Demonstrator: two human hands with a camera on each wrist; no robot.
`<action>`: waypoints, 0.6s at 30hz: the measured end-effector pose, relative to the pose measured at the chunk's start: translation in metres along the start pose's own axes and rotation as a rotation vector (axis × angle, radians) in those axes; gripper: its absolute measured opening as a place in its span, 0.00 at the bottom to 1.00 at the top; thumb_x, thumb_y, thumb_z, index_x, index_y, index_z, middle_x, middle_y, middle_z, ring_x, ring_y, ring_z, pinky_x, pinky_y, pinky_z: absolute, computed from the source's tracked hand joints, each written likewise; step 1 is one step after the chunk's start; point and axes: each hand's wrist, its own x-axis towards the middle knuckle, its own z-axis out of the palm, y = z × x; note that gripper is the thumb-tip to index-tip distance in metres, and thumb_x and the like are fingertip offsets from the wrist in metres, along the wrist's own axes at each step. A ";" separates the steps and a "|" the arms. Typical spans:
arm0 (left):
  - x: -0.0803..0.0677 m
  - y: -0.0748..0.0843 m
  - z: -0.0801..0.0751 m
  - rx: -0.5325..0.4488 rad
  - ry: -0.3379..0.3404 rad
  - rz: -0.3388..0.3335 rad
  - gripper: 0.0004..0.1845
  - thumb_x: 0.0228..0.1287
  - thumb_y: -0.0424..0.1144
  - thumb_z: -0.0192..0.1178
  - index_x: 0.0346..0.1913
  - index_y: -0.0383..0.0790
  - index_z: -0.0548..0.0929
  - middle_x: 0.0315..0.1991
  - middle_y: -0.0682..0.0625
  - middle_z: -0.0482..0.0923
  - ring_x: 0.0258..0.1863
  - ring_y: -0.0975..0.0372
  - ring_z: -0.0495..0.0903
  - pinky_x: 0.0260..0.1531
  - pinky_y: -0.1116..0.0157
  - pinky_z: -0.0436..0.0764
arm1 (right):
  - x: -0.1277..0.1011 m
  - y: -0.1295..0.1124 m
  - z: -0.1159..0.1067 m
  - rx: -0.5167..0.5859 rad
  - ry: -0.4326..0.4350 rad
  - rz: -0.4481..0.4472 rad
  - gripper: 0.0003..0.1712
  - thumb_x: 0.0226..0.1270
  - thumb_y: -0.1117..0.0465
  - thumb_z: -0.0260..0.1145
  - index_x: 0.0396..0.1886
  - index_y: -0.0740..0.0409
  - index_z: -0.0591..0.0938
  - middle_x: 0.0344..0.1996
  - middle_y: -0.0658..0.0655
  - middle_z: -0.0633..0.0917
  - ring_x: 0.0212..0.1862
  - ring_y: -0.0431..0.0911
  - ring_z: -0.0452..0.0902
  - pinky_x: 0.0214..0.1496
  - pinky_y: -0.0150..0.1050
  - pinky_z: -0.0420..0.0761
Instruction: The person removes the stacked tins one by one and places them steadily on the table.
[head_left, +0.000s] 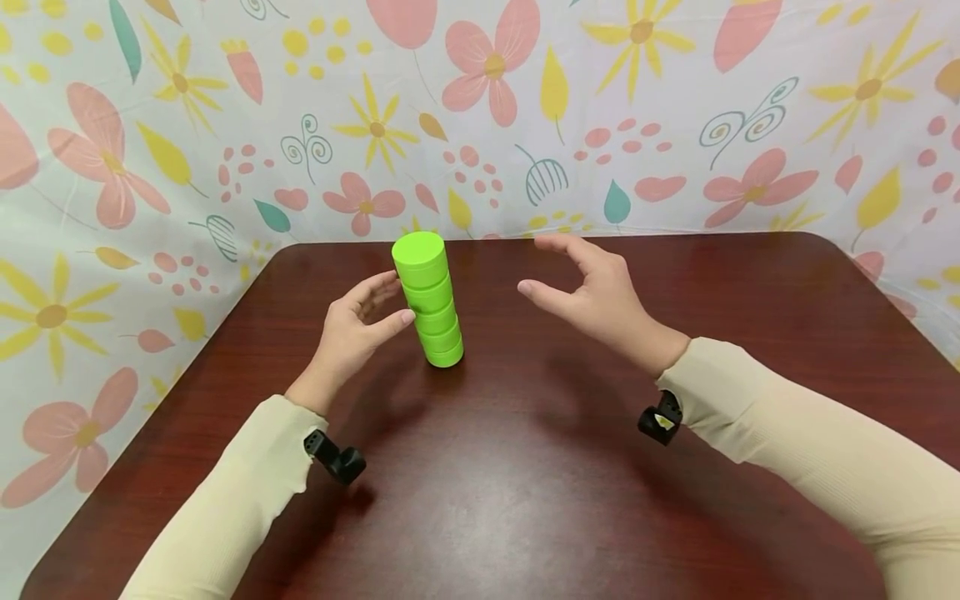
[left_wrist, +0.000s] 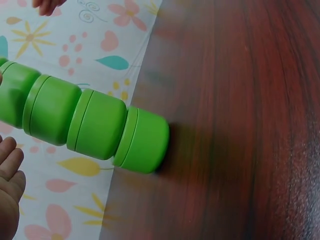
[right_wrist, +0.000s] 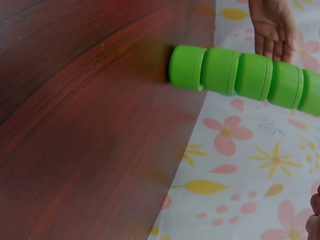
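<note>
Five green containers [head_left: 433, 307] stand in one column on the dark table [head_left: 480, 467], left of centre and toward the far side, in the head view. The left hand [head_left: 351, 327] curves wide at the column's left, seemingly placed to steady it should it lean; whether its thumb touches is hard to tell. The right hand [head_left: 600, 292] is spread, well apart on the right, holding nothing, perhaps set clear so as not to knock the stack. From the left wrist, the lowest container [left_wrist: 145, 142] rests upright on the wood, bearing the others, and the left fingers [left_wrist: 11, 162] show loosely bent. From the right wrist, the left palm faces the column, with patterned cloth [right_wrist: 260, 205] beyond the table.
</note>
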 end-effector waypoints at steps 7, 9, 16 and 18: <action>0.000 -0.005 0.004 0.009 -0.004 -0.017 0.28 0.56 0.32 0.65 0.61 0.34 0.71 0.56 0.39 0.75 0.59 0.53 0.71 0.60 0.55 0.67 | 0.006 -0.006 0.011 0.038 -0.008 -0.008 0.27 0.51 0.58 0.72 0.52 0.60 0.78 0.49 0.56 0.82 0.56 0.45 0.74 0.60 0.43 0.69; -0.001 -0.006 0.006 0.011 -0.007 -0.022 0.28 0.56 0.32 0.65 0.61 0.34 0.71 0.56 0.39 0.75 0.59 0.53 0.71 0.61 0.55 0.66 | 0.008 -0.008 0.014 0.047 -0.011 0.000 0.27 0.51 0.58 0.72 0.52 0.60 0.78 0.48 0.55 0.82 0.55 0.45 0.74 0.60 0.42 0.69; -0.001 -0.008 0.008 0.005 -0.009 -0.019 0.27 0.56 0.33 0.65 0.61 0.36 0.71 0.55 0.40 0.76 0.57 0.57 0.73 0.61 0.59 0.66 | 0.017 -0.017 0.022 0.051 -0.035 0.000 0.26 0.51 0.56 0.72 0.50 0.58 0.79 0.47 0.54 0.83 0.54 0.45 0.75 0.59 0.41 0.70; -0.001 -0.007 0.008 0.003 -0.011 -0.016 0.27 0.56 0.33 0.65 0.60 0.36 0.72 0.54 0.40 0.76 0.57 0.57 0.73 0.61 0.59 0.66 | 0.019 -0.019 0.023 0.050 -0.045 -0.002 0.26 0.52 0.55 0.72 0.51 0.58 0.79 0.48 0.54 0.83 0.54 0.44 0.75 0.59 0.40 0.70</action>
